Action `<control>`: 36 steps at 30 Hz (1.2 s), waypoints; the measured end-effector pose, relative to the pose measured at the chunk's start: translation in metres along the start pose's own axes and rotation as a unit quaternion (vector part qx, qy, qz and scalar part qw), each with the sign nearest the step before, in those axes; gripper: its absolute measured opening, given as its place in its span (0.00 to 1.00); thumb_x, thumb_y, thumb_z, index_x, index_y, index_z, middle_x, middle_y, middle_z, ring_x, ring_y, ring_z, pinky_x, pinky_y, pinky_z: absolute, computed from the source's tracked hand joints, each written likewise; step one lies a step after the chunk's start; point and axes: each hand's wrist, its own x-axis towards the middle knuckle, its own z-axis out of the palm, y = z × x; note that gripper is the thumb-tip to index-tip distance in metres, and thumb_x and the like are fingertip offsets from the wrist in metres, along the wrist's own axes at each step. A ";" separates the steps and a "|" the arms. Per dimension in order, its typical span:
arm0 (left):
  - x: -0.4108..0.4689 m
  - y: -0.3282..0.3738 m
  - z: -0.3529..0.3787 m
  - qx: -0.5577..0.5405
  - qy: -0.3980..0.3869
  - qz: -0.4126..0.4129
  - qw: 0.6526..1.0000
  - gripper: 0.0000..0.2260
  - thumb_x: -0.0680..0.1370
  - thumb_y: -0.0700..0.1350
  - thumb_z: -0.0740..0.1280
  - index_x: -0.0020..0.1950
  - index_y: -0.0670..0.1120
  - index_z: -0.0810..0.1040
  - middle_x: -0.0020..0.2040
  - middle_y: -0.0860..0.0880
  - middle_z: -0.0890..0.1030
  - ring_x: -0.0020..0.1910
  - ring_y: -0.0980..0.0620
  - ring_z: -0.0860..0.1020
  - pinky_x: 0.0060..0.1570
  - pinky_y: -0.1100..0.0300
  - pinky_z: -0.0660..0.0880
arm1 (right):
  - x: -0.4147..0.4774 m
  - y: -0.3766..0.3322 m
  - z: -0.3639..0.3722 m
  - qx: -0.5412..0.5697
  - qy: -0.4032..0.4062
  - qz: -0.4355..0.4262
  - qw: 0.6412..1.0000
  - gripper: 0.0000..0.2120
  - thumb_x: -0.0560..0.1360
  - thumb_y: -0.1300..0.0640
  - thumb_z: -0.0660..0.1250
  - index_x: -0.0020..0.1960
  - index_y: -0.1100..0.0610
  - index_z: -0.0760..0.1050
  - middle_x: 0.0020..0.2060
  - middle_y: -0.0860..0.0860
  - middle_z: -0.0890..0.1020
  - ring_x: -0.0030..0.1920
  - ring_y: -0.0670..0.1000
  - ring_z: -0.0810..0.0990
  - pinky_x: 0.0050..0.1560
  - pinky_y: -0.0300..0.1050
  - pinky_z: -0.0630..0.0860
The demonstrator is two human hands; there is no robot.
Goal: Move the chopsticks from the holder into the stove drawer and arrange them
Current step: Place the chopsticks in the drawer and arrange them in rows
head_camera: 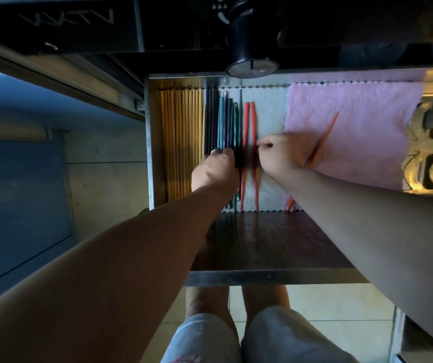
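Two red chopsticks lay side by side on the white liner of the open drawer. The right hand pinched the right-hand stick of that pair. Just left of them, the left hand curled over the dark and teal chopsticks, gripping them. Yellow chopsticks filled the drawer's left side. One orange chopstick lay slanted on the pink cloth, passing beneath the right wrist.
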 end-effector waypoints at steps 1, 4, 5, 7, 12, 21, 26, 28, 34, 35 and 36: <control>-0.001 -0.003 0.000 0.014 0.023 0.020 0.999 0.08 0.77 0.39 0.62 0.56 0.46 0.74 0.53 0.47 0.76 0.51 0.47 0.74 0.45 0.52 0.75 | -0.001 -0.002 0.001 0.009 -0.009 0.008 1.000 0.14 0.77 0.63 0.61 0.57 0.57 0.82 0.54 0.53 0.84 0.55 0.54 0.81 0.57 0.40 0.75; -0.005 -0.011 0.002 0.066 0.066 0.065 0.994 0.15 0.75 0.38 0.62 0.61 0.48 0.71 0.63 0.46 0.70 0.60 0.44 0.68 0.58 0.49 0.69 | -0.002 -0.007 0.005 0.008 -0.021 0.007 1.000 0.14 0.78 0.63 0.61 0.57 0.57 0.82 0.54 0.53 0.84 0.54 0.53 0.81 0.52 0.37 0.72; -0.006 -0.013 0.003 0.085 0.070 0.083 0.990 0.18 0.76 0.39 0.61 0.64 0.49 0.70 0.67 0.46 0.68 0.64 0.44 0.67 0.61 0.49 0.67 | -0.002 -0.009 0.004 0.002 -0.017 0.006 1.000 0.13 0.77 0.63 0.61 0.56 0.57 0.82 0.54 0.53 0.84 0.55 0.53 0.81 0.52 0.36 0.71; -0.008 -0.015 0.006 0.124 0.047 0.121 0.984 0.25 0.77 0.41 0.60 0.74 0.51 0.61 0.77 0.47 0.57 0.74 0.43 0.57 0.70 0.46 0.60 | -0.002 -0.010 0.004 -0.004 -0.009 0.014 1.000 0.13 0.77 0.62 0.61 0.54 0.57 0.83 0.52 0.53 0.85 0.54 0.54 0.81 0.51 0.35 0.70; -0.010 -0.010 0.018 0.216 -0.042 0.181 0.958 0.36 0.80 0.40 0.57 0.80 0.52 0.37 0.78 0.52 0.29 0.78 0.47 0.35 0.76 0.43 0.42 | 0.000 0.003 -0.013 -0.029 0.048 0.007 0.998 0.11 0.76 0.62 0.61 0.52 0.57 0.82 0.52 0.55 0.84 0.55 0.56 0.80 0.49 0.37 0.70; -0.013 0.002 0.022 0.157 -0.058 0.155 0.974 0.27 0.78 0.36 0.62 0.74 0.54 0.61 0.79 0.51 0.33 0.79 0.48 0.37 0.75 0.44 0.41 | 0.011 0.055 -0.061 -0.171 0.143 0.076 0.972 0.19 0.75 0.56 0.65 0.63 0.63 0.70 0.60 0.62 0.75 0.61 0.63 0.74 0.59 0.53 0.69; -0.014 0.003 0.021 0.154 -0.067 0.145 0.975 0.27 0.79 0.36 0.59 0.77 0.52 0.58 0.78 0.50 0.31 0.78 0.49 0.35 0.74 0.47 0.38 | 0.021 0.066 -0.054 -0.234 0.079 0.139 0.959 0.23 0.69 0.45 0.64 0.54 0.63 0.79 0.54 0.64 0.78 0.58 0.66 0.76 0.62 0.61 0.72; -0.014 0.002 0.020 0.159 -0.075 0.143 0.974 0.29 0.79 0.35 0.57 0.79 0.51 0.54 0.78 0.51 0.30 0.78 0.50 0.34 0.73 0.49 0.37 | 0.022 0.065 -0.054 -0.232 0.070 0.148 0.959 0.23 0.71 0.46 0.64 0.55 0.63 0.80 0.57 0.65 0.78 0.60 0.67 0.76 0.63 0.60 0.71; -0.014 -0.008 0.024 0.180 -0.064 0.143 0.971 0.40 0.77 0.35 0.58 0.80 0.51 0.36 0.77 0.53 0.28 0.77 0.53 0.33 0.75 0.50 0.38 | 0.019 0.057 -0.055 -0.102 0.089 0.096 0.986 0.14 0.75 0.58 0.62 0.57 0.64 0.78 0.54 0.63 0.81 0.58 0.63 0.79 0.57 0.49 0.73; -0.015 -0.009 0.024 0.181 -0.066 0.139 0.971 0.40 0.77 0.35 0.58 0.79 0.51 0.35 0.77 0.53 0.28 0.77 0.53 0.33 0.75 0.50 0.38 | 0.017 0.054 -0.053 -0.081 0.086 0.074 0.990 0.14 0.75 0.59 0.62 0.56 0.64 0.78 0.53 0.63 0.82 0.57 0.62 0.79 0.56 0.49 0.73; -0.015 -0.010 0.024 0.182 -0.067 0.137 0.971 0.40 0.77 0.36 0.58 0.79 0.51 0.35 0.77 0.54 0.28 0.77 0.53 0.33 0.75 0.50 0.38 | 0.016 0.051 -0.050 -0.066 0.075 0.056 0.993 0.13 0.75 0.59 0.62 0.55 0.64 0.78 0.52 0.63 0.82 0.56 0.62 0.79 0.55 0.48 0.73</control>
